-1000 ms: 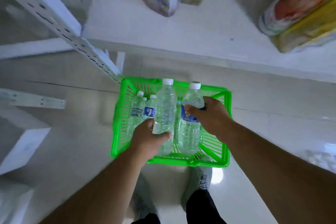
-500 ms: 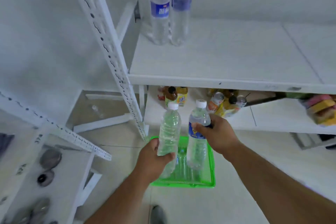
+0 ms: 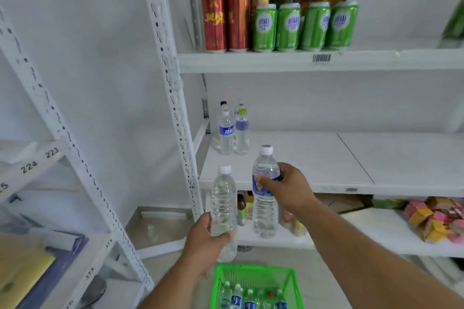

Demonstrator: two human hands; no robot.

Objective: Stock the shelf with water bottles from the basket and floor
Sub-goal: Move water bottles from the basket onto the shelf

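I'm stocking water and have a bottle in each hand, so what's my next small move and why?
Probably carry the bottle in your right hand forward and stand it on the middle shelf, beside the two bottles at its left rear corner. Your left hand grips its bottle lower, below shelf level, and the shelf beside those two is bare.

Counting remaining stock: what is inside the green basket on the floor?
The green basket holds several upright water bottles, about five or six caps showing. The frame's bottom edge cuts off its near part, so the full count is hidden.
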